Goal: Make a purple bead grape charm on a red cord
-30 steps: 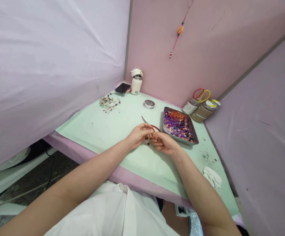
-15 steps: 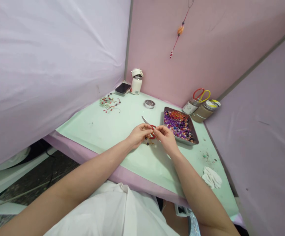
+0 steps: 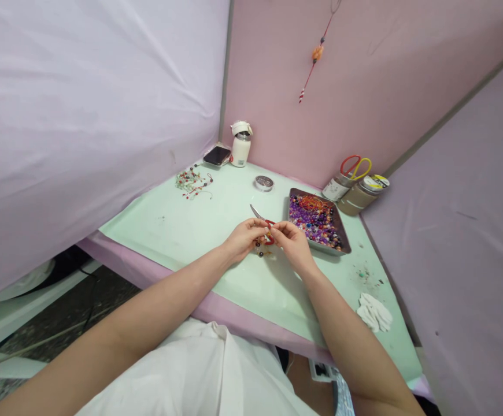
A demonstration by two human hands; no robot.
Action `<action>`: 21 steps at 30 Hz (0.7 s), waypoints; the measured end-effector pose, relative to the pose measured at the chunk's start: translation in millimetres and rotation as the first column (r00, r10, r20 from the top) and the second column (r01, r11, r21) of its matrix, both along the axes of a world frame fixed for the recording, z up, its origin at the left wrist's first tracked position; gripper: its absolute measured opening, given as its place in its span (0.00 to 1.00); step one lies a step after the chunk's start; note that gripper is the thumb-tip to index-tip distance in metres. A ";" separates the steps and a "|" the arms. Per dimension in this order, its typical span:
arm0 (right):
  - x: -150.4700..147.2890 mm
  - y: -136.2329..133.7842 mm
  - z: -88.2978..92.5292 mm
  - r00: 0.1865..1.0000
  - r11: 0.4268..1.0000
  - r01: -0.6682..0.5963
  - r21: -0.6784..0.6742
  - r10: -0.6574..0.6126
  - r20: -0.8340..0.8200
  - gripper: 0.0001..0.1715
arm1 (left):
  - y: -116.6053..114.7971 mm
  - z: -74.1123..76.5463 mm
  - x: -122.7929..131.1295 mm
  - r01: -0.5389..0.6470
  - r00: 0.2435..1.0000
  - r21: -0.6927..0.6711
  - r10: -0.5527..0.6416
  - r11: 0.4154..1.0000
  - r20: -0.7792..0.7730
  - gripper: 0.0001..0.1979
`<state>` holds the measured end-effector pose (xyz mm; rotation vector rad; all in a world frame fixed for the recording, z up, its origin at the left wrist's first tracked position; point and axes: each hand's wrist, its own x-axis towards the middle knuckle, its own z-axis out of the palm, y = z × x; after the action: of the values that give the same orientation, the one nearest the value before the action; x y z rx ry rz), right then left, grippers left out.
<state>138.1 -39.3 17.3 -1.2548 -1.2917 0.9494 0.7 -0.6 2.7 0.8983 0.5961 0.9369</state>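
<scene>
Both hands meet over the middle of the table, fingertips almost touching. My left hand [image 3: 245,237] is closed in a pinch on a beaded string [image 3: 259,253], whose dark and amber beads hang below its fingers. My right hand [image 3: 292,240] pinches with thumb and forefinger at the same string; the exact spot is too small to make out. Behind the fingertips is a pair of red-handled scissors [image 3: 256,212], blades pointing up and left. Fingers partly hide its handles. Close to my right hand stands a metal tray [image 3: 344,238] with purple, orange and dark beads and a tangle of orange-red cord.
A small round tin [image 3: 264,183], white bottle [image 3: 241,151] and phone [image 3: 217,155] stand at the back. Finished-looking beaded strings [image 3: 193,182] lie left. Two jars [image 3: 357,198], one with scissors, lean back right. A white glove [image 3: 374,312] lies right. A beaded pendant [image 3: 318,54] hangs on the wall.
Hardly anything differs. The fingers of both hands have shifted very slightly around the string; the scissors and tray stay in place.
</scene>
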 end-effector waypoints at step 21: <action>1.8 1.3 -1.2 1.000 0.999 0.028 0.028 -0.028 0.011 0.10 | 2.6 -7.8 1.3 0.084 0.996 -0.065 -0.084 0.994 0.013 0.12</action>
<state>139.9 -38.0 16.1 -1.2557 -1.2891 0.9029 2.0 1.9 -5.1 0.8531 0.5730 0.8411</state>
